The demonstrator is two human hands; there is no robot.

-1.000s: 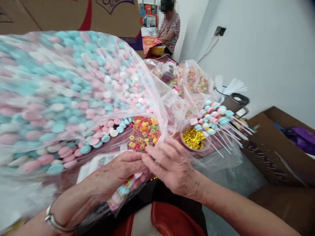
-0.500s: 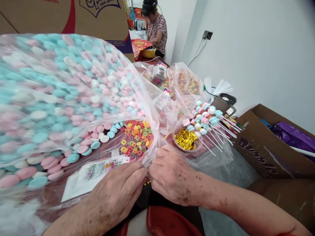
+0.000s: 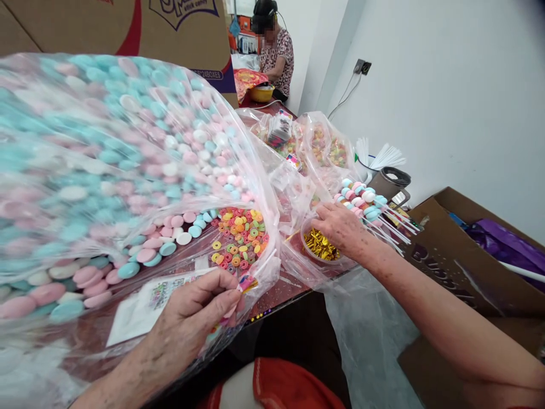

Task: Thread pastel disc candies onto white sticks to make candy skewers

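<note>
The left hand (image 3: 204, 307) has its thumb and fingers closed on a wrapped candy (image 3: 247, 283), whose top sticks out past the fingertips while the fingers hide its middle. Ahead of that hand lie loose candy rings (image 3: 242, 234), with printed white bags (image 3: 138, 307) to its left and a big clear bag of candies (image 3: 128, 147) beyond them. The right hand (image 3: 340, 227), fingers bent, reaches over and partly hides a bowl (image 3: 304, 238) of gold ties (image 3: 320, 245), its grip on any unclear, with candy skewers (image 3: 367, 200) just beyond it.
</note>
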